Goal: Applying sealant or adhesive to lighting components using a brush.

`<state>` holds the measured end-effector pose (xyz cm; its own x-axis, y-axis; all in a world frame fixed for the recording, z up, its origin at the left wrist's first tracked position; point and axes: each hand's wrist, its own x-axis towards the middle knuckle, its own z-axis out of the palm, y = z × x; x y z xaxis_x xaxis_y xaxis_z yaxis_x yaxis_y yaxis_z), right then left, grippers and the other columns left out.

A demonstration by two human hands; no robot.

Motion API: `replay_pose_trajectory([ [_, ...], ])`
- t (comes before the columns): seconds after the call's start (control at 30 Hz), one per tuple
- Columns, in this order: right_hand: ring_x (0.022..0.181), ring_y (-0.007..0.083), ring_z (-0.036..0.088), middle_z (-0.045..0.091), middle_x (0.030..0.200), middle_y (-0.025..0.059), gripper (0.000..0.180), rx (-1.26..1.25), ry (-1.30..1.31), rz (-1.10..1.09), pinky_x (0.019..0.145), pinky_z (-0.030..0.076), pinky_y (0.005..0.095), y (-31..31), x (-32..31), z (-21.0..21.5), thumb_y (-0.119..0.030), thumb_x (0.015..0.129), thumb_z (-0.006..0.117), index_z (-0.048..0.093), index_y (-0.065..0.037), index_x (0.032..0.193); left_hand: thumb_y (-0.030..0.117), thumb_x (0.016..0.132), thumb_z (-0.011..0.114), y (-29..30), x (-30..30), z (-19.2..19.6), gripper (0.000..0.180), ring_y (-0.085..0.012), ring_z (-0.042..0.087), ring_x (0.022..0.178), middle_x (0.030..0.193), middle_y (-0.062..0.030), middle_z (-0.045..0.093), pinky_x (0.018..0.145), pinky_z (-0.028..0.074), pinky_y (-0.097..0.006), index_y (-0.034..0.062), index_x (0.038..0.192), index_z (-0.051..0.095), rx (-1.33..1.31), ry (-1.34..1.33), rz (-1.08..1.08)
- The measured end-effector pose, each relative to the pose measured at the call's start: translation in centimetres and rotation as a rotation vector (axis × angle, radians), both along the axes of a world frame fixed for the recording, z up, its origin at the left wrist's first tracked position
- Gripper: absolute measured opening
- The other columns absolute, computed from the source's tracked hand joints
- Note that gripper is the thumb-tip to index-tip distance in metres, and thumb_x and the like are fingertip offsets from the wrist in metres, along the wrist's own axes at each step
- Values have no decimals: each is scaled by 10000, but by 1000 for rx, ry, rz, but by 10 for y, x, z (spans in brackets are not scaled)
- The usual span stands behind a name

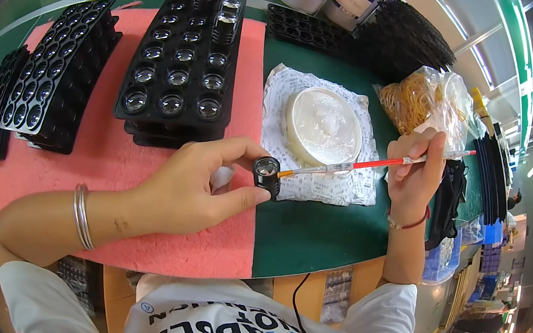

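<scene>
Left hand (204, 182) pinches with thumb and forefinger, while the right hand (416, 169) grips a slim handle in its fingers. Across the green table (331, 236) lies a pink mat (201, 252), bearing a black tray (181, 123) of lenses; to its right, crumpled paper (277, 111) carries a round white dish (296, 145). In the right hand, the red-handled brush (378, 162) slants down leftward, bristles at the lens piece (270, 182). That small black barrel sits between the left fingertips, glass facing up, long axis tilting toward the person.
</scene>
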<state>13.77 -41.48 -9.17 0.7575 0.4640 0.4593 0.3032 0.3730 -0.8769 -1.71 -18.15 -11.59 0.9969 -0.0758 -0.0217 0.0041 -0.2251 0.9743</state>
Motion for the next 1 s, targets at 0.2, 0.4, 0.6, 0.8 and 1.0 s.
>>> replay_pose_trajectory([
  [0.2, 408, 91, 404, 429, 478, 25, 410, 8, 28, -33, 395, 298, 204, 0, -1, 0, -308, 937, 338, 456, -65, 629, 114, 754, 638, 0, -1, 1, 276, -28, 412, 505, 825, -42, 623, 449, 338, -204, 9, 992, 548, 2, -7, -3],
  [0.4, 407, 88, 399, 428, 481, 22, 401, -5, 26, -32, 391, 291, 207, -1, -1, 0, -303, 934, 349, 453, -69, 625, 102, 762, 649, -2, 0, -3, 223, 4, 282, 514, 603, 89, 390, 445, 225, -171, 55, 954, 545, -9, -58, 11],
  [0.6, 405, 87, 393, 425, 479, 23, 401, -6, 61, -37, 392, 288, 207, 0, -2, 2, -306, 931, 360, 449, -70, 620, 105, 756, 653, -3, -1, -1, 226, 7, 287, 518, 625, 86, 430, 446, 231, -168, 56, 949, 545, -16, -52, 18],
  [0.8, 414, 89, 393, 419, 477, 22, 403, 4, 86, -27, 403, 293, 208, 2, -3, 2, -307, 931, 360, 448, -67, 619, 110, 752, 657, -2, -1, -3, 236, 9, 301, 525, 638, 82, 451, 450, 242, -163, 55, 952, 543, -12, -58, 21],
  [1.0, 415, 90, 390, 421, 481, 24, 405, 8, 67, -6, 409, 298, 206, 0, -1, 1, -304, 933, 352, 449, -66, 621, 124, 739, 656, 0, -1, 1, 295, -30, 407, 507, 847, -48, 617, 458, 346, -202, 6, 986, 547, 12, -11, -1],
])
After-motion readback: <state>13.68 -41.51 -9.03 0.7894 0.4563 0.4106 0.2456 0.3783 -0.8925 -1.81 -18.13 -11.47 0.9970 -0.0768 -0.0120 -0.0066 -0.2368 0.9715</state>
